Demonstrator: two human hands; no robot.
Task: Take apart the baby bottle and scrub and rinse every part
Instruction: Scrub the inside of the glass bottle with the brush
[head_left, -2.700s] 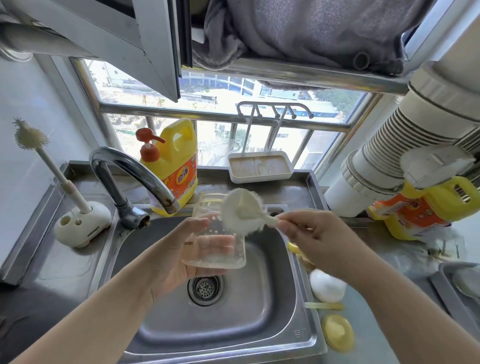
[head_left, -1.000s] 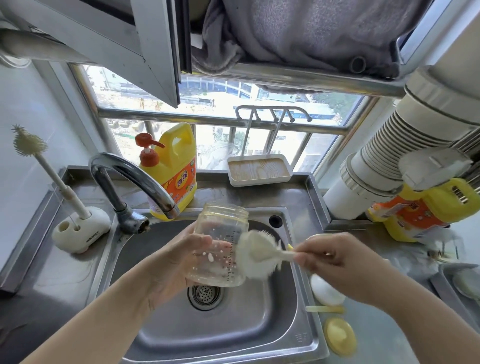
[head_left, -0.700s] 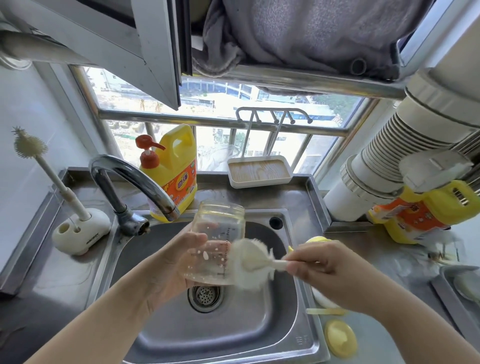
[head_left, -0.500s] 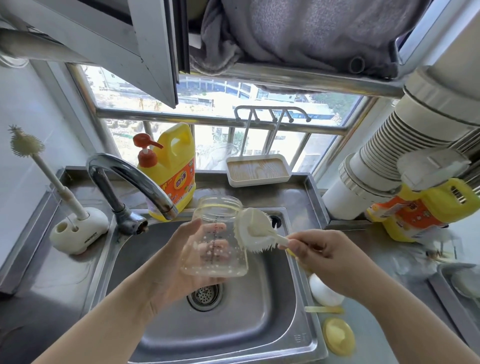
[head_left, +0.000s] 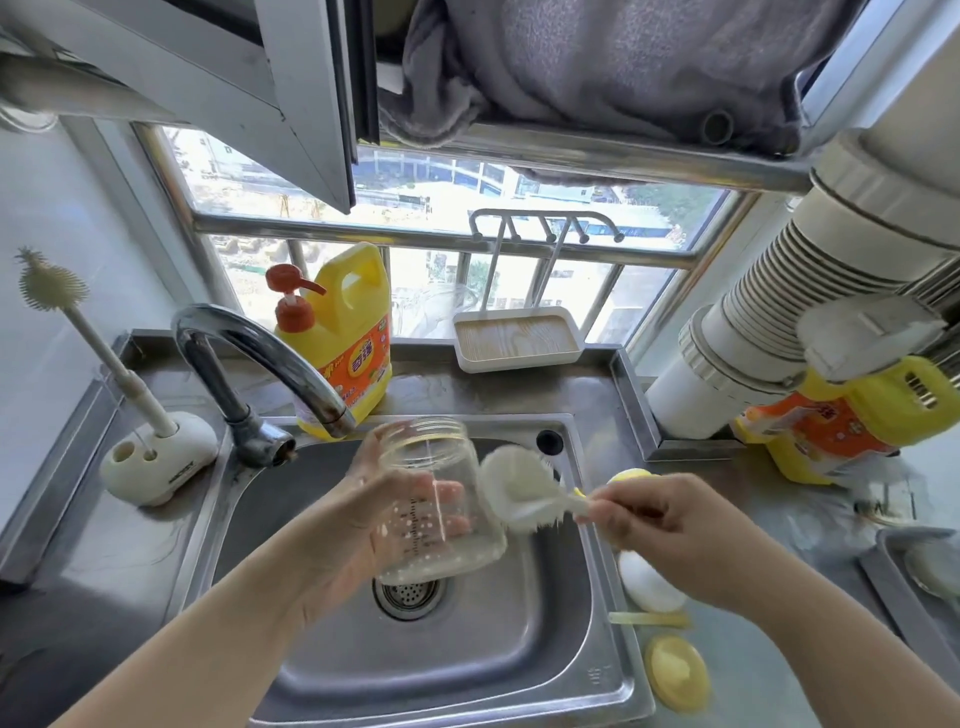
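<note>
My left hand (head_left: 363, 514) grips the clear baby bottle body (head_left: 441, 499) upright over the steel sink (head_left: 519, 670), fingers wrapped behind it. Foam specks dot its wall. My right hand (head_left: 670, 535) pinches the handle of a white bristle brush (head_left: 519, 493), whose head presses against the bottle's right side. On the counter to the right of the sink lie a white dome-shaped part (head_left: 649, 584), a thin yellow strip (head_left: 649, 618), a round yellow cap (head_left: 675, 670) and another yellow part (head_left: 631, 475) behind my right hand.
The faucet (head_left: 260, 353) arches over the sink's back left. A yellow dish-soap pump jug (head_left: 343, 338) stands behind it. A second brush in a white stand (head_left: 156, 457) is at left, a white tray (head_left: 517, 338) on the sill, another yellow jug (head_left: 841, 421) at right.
The brush head has travelled up and down the bottle's right outer side, and the bottle has turned in my left hand. It now sits a little lower and farther right.
</note>
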